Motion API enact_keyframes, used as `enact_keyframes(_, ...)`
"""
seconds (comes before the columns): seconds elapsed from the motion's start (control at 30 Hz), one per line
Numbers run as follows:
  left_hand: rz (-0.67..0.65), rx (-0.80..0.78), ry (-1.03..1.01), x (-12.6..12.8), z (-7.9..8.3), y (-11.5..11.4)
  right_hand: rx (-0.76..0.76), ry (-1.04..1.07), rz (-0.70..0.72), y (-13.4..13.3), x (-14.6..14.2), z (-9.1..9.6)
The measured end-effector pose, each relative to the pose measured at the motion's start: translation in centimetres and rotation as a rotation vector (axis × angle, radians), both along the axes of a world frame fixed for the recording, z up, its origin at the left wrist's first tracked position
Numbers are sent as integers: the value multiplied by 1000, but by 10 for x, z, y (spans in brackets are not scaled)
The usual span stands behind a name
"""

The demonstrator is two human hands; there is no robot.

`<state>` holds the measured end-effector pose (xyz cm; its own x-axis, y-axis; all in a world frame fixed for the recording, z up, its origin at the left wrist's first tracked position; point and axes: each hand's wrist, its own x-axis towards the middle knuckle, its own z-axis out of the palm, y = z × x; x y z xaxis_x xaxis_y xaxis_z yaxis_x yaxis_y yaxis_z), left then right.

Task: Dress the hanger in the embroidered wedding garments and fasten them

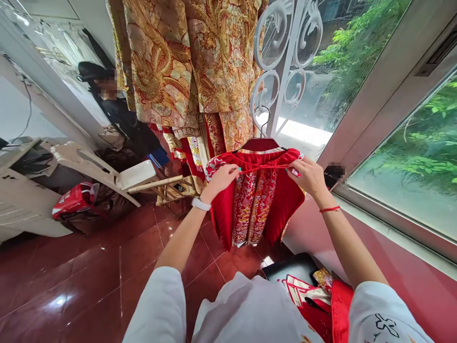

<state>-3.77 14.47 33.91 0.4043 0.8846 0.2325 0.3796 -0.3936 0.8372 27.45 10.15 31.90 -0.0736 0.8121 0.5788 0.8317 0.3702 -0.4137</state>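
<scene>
A red embroidered skirt hangs by its gathered waist from a dark red hanger, whose hook is on the white scrolled ironwork. Across the waist front runs a thin red cord, stretched nearly level. My left hand pinches its left part, fingers closed, at the skirt's left shoulder. On the right, my right hand grips the cord's other part with fingers bent together. The skirt's plain red sides flank two embroidered panels in the middle. Both hands partly cover the waist edge.
Gold embroidered garments hang behind the skirt. White ironwork and a window are at right. A black stool bears red and white cloth below. Left are a white chair, a red bag and a person in dark clothing.
</scene>
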Motion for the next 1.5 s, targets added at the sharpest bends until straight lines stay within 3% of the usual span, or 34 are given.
enact_keyframes(0.1, 53, 330, 130, -14, -4, -17, 103, -53, 4, -14, 8, -10)
enact_keyframes(0.17, 65, 425, 83, -26, -12, -24, 183, 62, -14, -19, 16, -25)
enact_keyframes(0.27, 220, 543, 24, -40, -23, -20, 285, 194, -163, -12, 33, -51)
enact_keyframes(0.33, 281, 631, 78, -36, -23, -10, 242, 174, -207, 0, 40, -64)
enact_keyframes(0.43, 301, 683, 160, -13, -12, 10, 111, 134, -155, 16, 37, -73)
enact_keyframes(0.6, 288, 576, 219, 22, 7, 49, 127, 153, -252, 24, 40, -56)
enact_keyframes(0.8, 240, 562, 340, 24, 2, 61, 199, 66, -236, 45, 93, -7)
enact_keyframes(0.87, 256, 564, 361, 26, 2, 59, 104, 68, -182, 50, 99, -8)
enact_keyframes(0.93, 265, 561, 370, 25, 4, 59, -98, 66, -81, 50, 98, -19)
enact_keyframes(1.03, 189, 560, 330, 9, 7, 61, -311, 72, 29, 43, 93, -29)
enact_keyframes(1.1, 187, 582, 282, -8, 4, 59, -303, 99, 83, 39, 90, -23)
enact_keyframes(1.17, 274, 607, 288, -24, -6, 53, -215, 110, 108, 39, 85, -11)
enact_keyframes(1.23, 376, 604, 358, -30, -21, 44, -116, 81, 84, 43, 74, 0)
enact_keyframes(1.33, 495, 576, 452, -19, -43, 31, -35, 51, -8, 51, 46, 5)
enact_keyframes(1.5, 675, 507, 465, 18, -54, 26, 64, 117, -395, 49, 2, -3)
